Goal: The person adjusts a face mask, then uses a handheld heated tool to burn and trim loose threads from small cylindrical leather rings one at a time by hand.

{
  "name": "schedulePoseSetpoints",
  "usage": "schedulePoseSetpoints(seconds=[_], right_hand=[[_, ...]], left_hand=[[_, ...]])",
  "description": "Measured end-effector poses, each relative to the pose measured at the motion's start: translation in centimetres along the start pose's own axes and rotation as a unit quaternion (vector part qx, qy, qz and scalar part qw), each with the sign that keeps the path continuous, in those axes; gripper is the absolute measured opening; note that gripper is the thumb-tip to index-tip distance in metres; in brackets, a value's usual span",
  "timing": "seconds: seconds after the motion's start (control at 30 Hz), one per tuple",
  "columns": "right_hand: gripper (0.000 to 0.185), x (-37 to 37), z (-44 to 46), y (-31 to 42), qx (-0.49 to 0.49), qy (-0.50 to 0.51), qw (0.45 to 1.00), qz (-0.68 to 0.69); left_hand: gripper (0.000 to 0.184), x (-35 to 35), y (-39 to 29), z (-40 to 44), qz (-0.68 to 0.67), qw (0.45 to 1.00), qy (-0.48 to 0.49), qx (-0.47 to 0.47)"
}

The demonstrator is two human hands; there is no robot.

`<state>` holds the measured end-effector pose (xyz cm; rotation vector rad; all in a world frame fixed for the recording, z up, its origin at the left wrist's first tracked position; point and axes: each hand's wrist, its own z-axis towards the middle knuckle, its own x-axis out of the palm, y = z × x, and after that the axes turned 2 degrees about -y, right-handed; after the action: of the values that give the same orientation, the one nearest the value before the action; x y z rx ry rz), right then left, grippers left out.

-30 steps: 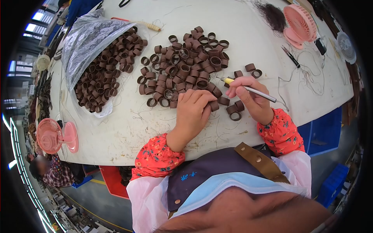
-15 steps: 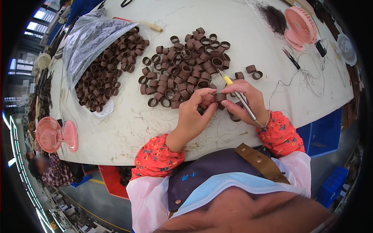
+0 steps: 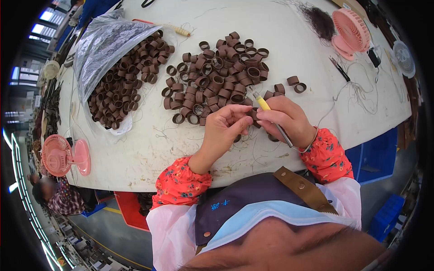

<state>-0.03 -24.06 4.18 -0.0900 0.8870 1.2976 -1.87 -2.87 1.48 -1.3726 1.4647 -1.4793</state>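
Note:
My left hand [image 3: 224, 128] pinches a small brown ring [image 3: 255, 116] between thumb and fingers, just below the main heap. My right hand [image 3: 289, 118] is closed on a slim pen-shaped tool with a yellow section [image 3: 262, 103], a thin pale tip and a grey handle end. Its tip points up and left toward the heap; a thin cord runs by the right wrist. The right fingertips are close against the same ring; whether they touch it I cannot tell. A big heap of brown rings [image 3: 217, 82] lies just beyond both hands.
On the left, a clear plastic bag [image 3: 101, 49] spills more brown rings [image 3: 118, 97]. Pink fans stand at the lower left [image 3: 57, 156] and upper right [image 3: 350, 29]. Black-handled tweezers [image 3: 340, 70], loose threads and dark fibres [image 3: 318, 22] lie right. Blue bins [image 3: 373, 156] are beside the table.
The ring has turned and is now more covered by my fingers. My right hand has curled tighter round the tool, whose tip has shifted slightly left and down.

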Motion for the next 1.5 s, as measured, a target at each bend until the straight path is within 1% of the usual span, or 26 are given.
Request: schedulePoseSetpoints(seconds=[0.07, 0.1, 0.2, 0.3, 0.4, 0.5, 0.6, 0.63, 0.67, 0.7, 0.8, 0.9, 1.0, 1.1, 1.13, 1.23, 1.27, 1.37, 1.5], right_hand=[[0.045, 0.0, 0.1, 0.1, 0.005, 0.005, 1.000, 0.005], [0.044, 0.0, 0.1, 0.2, 0.007, 0.007, 1.000, 0.007], [0.043, 0.0, 0.0, 0.1, 0.031, 0.008, 0.999, 0.023], [0.042, 0.0, -0.1, 0.2, 0.055, 0.004, 0.998, 0.042], [0.040, 0.0, -0.1, 0.3, 0.082, -0.002, 0.996, 0.044], [0.039, 0.1, 0.0, 0.4, 0.105, -0.013, 0.992, 0.065], [0.037, 0.1, -0.1, 0.7, 0.156, -0.010, 0.982, 0.108], [0.037, 0.1, -0.1, 0.7, 0.163, -0.009, 0.980, 0.118], [0.036, 0.0, -0.1, 0.7, 0.169, -0.007, 0.977, 0.129], [0.036, -0.1, -0.1, 0.8, 0.176, -0.005, 0.974, 0.140], [0.030, -0.1, -0.1, 0.7, 0.153, -0.004, 0.980, 0.124], [0.027, -0.2, -0.4, 0.4, 0.161, 0.028, 0.980, 0.115], [0.031, 0.0, -0.2, 0.8, 0.224, -0.023, 0.951, 0.212], [0.037, -0.8, -0.3, 1.2, 0.321, -0.034, 0.867, 0.380], [0.031, -0.3, -0.3, 0.9, 0.285, -0.067, 0.859, 0.420], [0.029, -0.9, -0.9, 0.1, 0.303, -0.041, 0.789, 0.533], [0.030, -0.7, -0.9, 0.5, 0.318, -0.066, 0.793, 0.515], [0.029, -0.8, -1.1, 0.4, 0.329, -0.043, 0.791, 0.513], [0.028, -0.5, -1.0, 0.7, 0.337, -0.047, 0.795, 0.502]], left_hand=[[0.021, 0.2, 0.3, -0.2, 0.106, 0.990, -0.034, 0.092], [0.019, 0.2, 0.4, -0.2, 0.158, 0.977, -0.052, 0.137], [0.022, 0.3, 0.4, -0.2, 0.264, 0.924, -0.063, 0.268], [0.024, 0.5, -0.1, -0.2, 0.326, 0.878, -0.062, 0.346], [0.023, 0.4, -0.1, -0.3, 0.382, 0.835, -0.059, 0.391], [0.020, 0.2, -0.1, -0.2, 0.411, 0.814, -0.053, 0.407], [0.012, 0.5, -0.5, 0.0, 0.319, 0.883, -0.045, 0.342], [0.009, 0.5, -0.2, 0.0, 0.238, 0.928, -0.022, 0.286], [0.007, 0.5, 0.4, -0.1, 0.154, 0.962, 0.002, 0.226], [0.005, 0.5, 0.6, -0.1, 0.068, 0.984, 0.026, 0.163], [0.008, 0.3, 0.5, -0.2, 0.002, 0.993, 0.083, 0.088], [0.007, 0.2, 0.7, 0.0, -0.028, 0.991, 0.101, 0.077], [0.007, -0.2, 0.9, 0.0, 0.013, 0.993, 0.085, 0.086], [0.009, -0.1, 0.9, -0.1, 0.045, 0.990, 0.064, 0.120], [0.009, -0.1, 0.9, -0.1, 0.051, 0.990, 0.063, 0.118], [0.010, -0.2, 0.8, -0.2, 0.068, 0.989, 0.062, 0.113], [0.010, -0.2, 0.8, -0.2, 0.072, 0.989, 0.063, 0.114], [0.010, -0.2, 0.9, -0.2, 0.075, 0.988, 0.062, 0.116], [0.010, -0.2, 1.1, -0.1, 0.068, 0.989, 0.062, 0.117]])
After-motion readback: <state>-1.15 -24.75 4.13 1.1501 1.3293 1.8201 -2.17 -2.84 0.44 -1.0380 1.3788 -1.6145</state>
